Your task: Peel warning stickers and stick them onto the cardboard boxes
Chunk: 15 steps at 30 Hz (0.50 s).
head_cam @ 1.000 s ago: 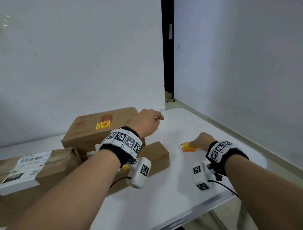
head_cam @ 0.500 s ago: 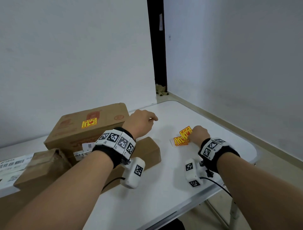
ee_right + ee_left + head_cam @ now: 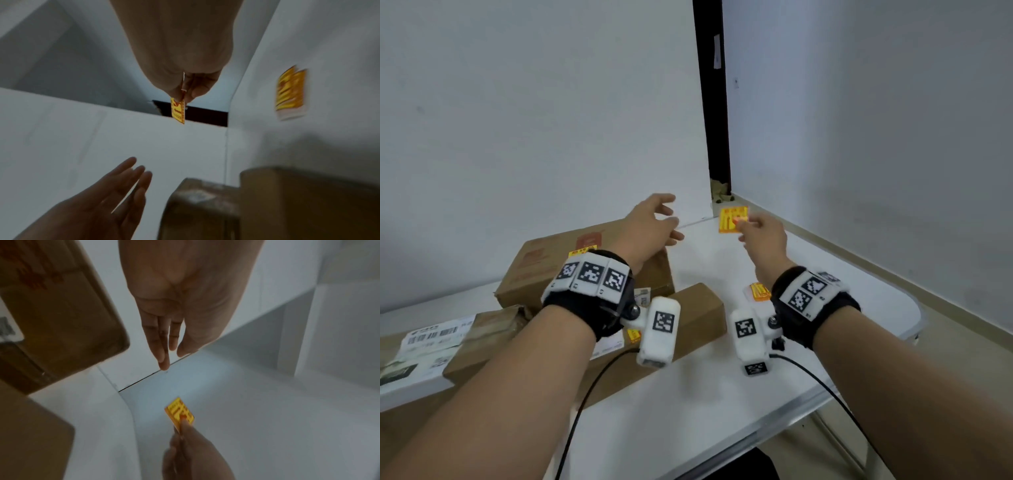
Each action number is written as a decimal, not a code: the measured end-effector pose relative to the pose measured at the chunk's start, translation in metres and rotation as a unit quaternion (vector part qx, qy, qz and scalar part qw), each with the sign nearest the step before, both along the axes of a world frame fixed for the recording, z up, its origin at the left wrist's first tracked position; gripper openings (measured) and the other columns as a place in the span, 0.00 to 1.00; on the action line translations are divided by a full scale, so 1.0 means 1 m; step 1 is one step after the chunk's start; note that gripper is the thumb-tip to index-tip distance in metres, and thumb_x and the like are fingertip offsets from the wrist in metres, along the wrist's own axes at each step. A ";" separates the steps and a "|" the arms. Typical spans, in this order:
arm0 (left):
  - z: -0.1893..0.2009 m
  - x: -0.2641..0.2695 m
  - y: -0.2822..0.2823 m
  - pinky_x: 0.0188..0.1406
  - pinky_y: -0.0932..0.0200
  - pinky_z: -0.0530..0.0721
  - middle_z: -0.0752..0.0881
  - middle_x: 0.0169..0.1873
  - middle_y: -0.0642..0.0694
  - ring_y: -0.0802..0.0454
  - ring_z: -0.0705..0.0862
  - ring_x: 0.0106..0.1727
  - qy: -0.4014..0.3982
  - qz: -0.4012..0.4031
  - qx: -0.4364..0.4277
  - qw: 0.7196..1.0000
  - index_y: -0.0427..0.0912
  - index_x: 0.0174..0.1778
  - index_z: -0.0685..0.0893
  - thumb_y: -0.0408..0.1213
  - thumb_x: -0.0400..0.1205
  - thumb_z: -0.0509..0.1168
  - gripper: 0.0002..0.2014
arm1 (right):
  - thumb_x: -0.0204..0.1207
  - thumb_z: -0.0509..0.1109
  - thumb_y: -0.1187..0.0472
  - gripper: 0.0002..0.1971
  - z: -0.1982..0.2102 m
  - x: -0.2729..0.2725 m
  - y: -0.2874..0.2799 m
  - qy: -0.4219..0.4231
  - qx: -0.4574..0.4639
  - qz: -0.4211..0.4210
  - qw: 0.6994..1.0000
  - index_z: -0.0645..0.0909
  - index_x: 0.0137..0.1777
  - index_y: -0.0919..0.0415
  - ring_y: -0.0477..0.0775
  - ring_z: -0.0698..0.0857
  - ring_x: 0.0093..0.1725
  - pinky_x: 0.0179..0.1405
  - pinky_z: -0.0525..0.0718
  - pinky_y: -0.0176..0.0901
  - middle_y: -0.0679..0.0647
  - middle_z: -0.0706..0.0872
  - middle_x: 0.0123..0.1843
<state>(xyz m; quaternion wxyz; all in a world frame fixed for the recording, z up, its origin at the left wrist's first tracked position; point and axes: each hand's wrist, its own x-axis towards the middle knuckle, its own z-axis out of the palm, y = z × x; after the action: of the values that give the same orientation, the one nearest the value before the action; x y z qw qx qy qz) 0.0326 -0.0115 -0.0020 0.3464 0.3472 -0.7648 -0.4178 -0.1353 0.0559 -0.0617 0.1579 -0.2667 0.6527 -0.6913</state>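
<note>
Head view: right hand [image 3: 763,236] raised at frame centre, above the white counter [image 3: 705,394], grip pinched on a yellow sticker [image 3: 732,219] at its lower right corner. Left hand [image 3: 650,226] just left of it, in the air over the far box [image 3: 544,270], grip wide, fingers spread and holding nothing. A yellow label already on that box's top, partly hidden behind the left wristband. Near box [image 3: 698,308] lower in frame, between the two wrists. Small stack of stickers [image 3: 758,292] flat on the counter beside the right wrist. More boxes [image 3: 448,342] with white shipping labels at lower left.

Left wrist view: left hand [image 3: 180,308] at top, fingers straight, apart from the sticker [image 3: 180,412] held low in frame by right fingertips [image 3: 185,426]. Box [image 3: 61,318] at upper left.

Right wrist view: sticker [image 3: 177,111] hanging edge-on from thumb and finger at upper centre. Open left hand [image 3: 98,203] at lower left. Stack [image 3: 291,94] blurred at right on the counter; box [image 3: 267,203] at lower right.
</note>
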 end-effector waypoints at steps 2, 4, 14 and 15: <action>0.008 0.018 -0.001 0.45 0.51 0.91 0.79 0.58 0.44 0.49 0.88 0.42 0.041 0.021 0.036 0.998 0.46 0.71 0.77 0.28 0.84 0.62 0.19 | 0.80 0.68 0.60 0.09 0.021 0.029 -0.010 0.003 -0.018 0.050 0.999 0.85 0.56 0.64 0.43 0.81 0.34 0.35 0.78 0.35 0.55 0.86 0.48; 0.013 0.042 -0.003 0.45 0.56 0.90 0.80 0.57 0.45 0.49 0.87 0.46 0.053 0.046 0.037 0.997 0.46 0.71 0.77 0.28 0.84 0.63 0.20 | 0.82 0.67 0.61 0.06 0.037 0.058 -0.021 -0.002 -0.022 0.118 0.993 0.84 0.52 0.61 0.44 0.81 0.36 0.36 0.79 0.34 0.52 0.86 0.45; 0.016 0.190 -0.024 0.40 0.64 0.84 0.86 0.56 0.43 0.53 0.85 0.48 0.090 0.163 0.037 0.982 0.42 0.65 0.83 0.31 0.84 0.62 0.14 | 0.80 0.69 0.66 0.09 0.047 0.187 -0.067 -0.087 -0.009 0.357 0.930 0.85 0.58 0.61 0.47 0.84 0.38 0.35 0.81 0.35 0.55 0.90 0.47; 0.014 0.205 -0.026 0.41 0.64 0.84 0.87 0.56 0.43 0.53 0.85 0.48 0.091 0.172 0.041 0.980 0.42 0.63 0.84 0.31 0.84 0.63 0.13 | 0.80 0.69 0.66 0.11 0.048 0.199 -0.070 -0.084 -0.008 0.366 0.927 0.84 0.61 0.62 0.45 0.83 0.36 0.36 0.81 0.35 0.55 0.89 0.46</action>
<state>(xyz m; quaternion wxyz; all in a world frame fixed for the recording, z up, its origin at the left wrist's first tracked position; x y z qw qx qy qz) 0.2371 -0.0374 0.0125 0.4671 0.4482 -0.6407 -0.4128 0.0633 -0.0138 -0.0133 0.4520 -0.4292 0.4888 -0.6104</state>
